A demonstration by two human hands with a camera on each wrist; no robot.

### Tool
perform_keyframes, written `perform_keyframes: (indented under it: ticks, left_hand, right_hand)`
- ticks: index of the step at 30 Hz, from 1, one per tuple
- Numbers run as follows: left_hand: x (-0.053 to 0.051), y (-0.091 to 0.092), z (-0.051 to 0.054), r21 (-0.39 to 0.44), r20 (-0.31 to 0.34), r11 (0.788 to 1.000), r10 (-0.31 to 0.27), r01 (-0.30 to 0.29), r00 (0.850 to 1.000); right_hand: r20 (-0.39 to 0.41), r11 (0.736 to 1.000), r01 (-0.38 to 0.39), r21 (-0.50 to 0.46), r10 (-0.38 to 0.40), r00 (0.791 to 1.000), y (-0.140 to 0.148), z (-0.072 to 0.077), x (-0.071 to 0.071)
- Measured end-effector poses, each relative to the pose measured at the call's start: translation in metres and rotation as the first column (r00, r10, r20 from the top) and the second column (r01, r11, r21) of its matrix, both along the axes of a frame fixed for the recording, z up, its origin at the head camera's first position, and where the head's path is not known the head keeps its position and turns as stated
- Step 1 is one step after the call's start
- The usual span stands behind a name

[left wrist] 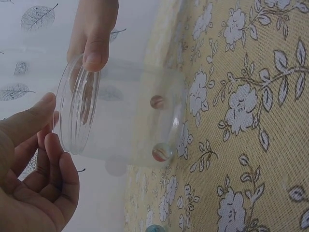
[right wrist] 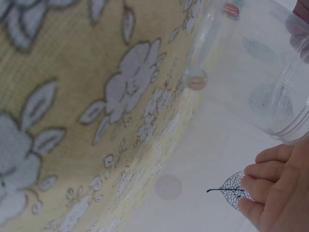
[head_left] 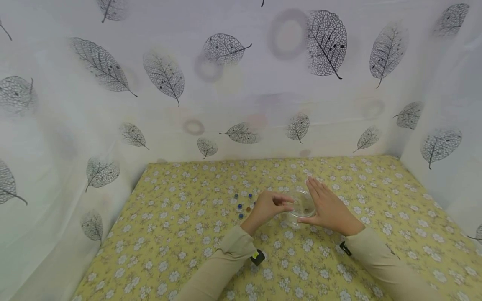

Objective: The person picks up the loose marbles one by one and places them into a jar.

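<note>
Right hand [head_left: 330, 211] is gripping an upright jar [left wrist: 126, 118] toward table's [head_left: 180, 200] far edge; curled left hand [head_left: 268, 205] is hovering just left, hold unclear.

Glossy plastic jar [left wrist: 128, 125], matt cloth [head_left: 158, 238]

A jar [head_left: 291, 221] is at the tablecloth [head_left: 169, 234], right of the middle, between 2 hands. The left hand [head_left: 266, 207] is at its left, fingertips at the rim; the right hand [head_left: 331, 209] is at its right, thumb on the near side, fingers toward the far side. 2 marbles [left wrist: 162, 152] lie inside the jar, at the base. At least 5 loose marbles [head_left: 239, 206] sit on the tablecloth, left of the jar and just beside the left hand. Curtains [head_left: 260, 100] stand behind the far edge and along both left and right.
</note>
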State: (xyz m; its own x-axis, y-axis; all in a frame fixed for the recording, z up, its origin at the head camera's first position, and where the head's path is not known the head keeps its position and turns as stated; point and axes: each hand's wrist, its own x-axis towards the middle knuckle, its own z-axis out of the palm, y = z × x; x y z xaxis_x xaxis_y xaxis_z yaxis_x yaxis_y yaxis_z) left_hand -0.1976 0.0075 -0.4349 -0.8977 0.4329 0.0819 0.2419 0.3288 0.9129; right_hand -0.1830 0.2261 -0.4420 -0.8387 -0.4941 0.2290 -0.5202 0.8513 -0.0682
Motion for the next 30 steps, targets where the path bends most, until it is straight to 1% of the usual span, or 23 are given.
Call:
perform_keyframes:
  ticks: [6, 10, 16, 19, 20, 24, 26, 30]
  left_hand:
    - [0.001, 0.0, 0.0, -0.003, -0.001, 1.0, 0.001, -0.001, 1.0]
    - [0.0, 0.001, 0.0, 0.001, 0.003, 1.0, 0.008, -0.008, 1.0]
    - [-0.001, -0.001, -0.001, -0.011, -0.014, 1.0, 0.025, -0.025, 1.0]
    - [-0.001, -0.004, 0.0, -0.01, -0.011, 0.999, 0.04, -0.04, 0.999]
    - [-0.001, -0.006, 0.0, -0.009, -0.019, 0.999, 0.042, -0.043, 0.999]
    - [0.0, -0.013, 0.002, 0.012, -0.035, 0.999, 0.038, -0.038, 0.999]
    - [0.0, -0.018, 0.003, 0.006, -0.046, 0.999, 0.046, -0.045, 0.998]
    - [-0.001, -0.027, 0.007, -0.009, -0.045, 0.997, 0.075, -0.075, 0.996]
  right_hand:
    - [0.008, 1.0, 0.002, -0.001, -0.002, 1.0, -0.001, 0.001, 0.001]
    - [-0.003, 1.0, -0.002, 0.003, 0.002, 1.0, 0.0, 0.0, 0.002]
    - [-0.027, 1.0, -0.006, 0.001, 0.006, 1.0, 0.001, -0.002, 0.001]
    - [-0.027, 1.0, -0.006, -0.005, 0.006, 1.0, 0.001, -0.003, 0.001]
    - [-0.023, 1.0, -0.005, -0.004, 0.005, 1.0, 0.001, -0.003, 0.001]
    - [-0.005, 1.0, 0.001, 0.008, -0.001, 1.0, 0.001, -0.002, 0.002]
    - [0.004, 1.0, 0.003, 0.01, -0.003, 1.0, 0.0, -0.001, 0.003]
    - [0.019, 1.0, 0.008, 0.006, -0.008, 1.0, -0.001, 0.002, 0.003]
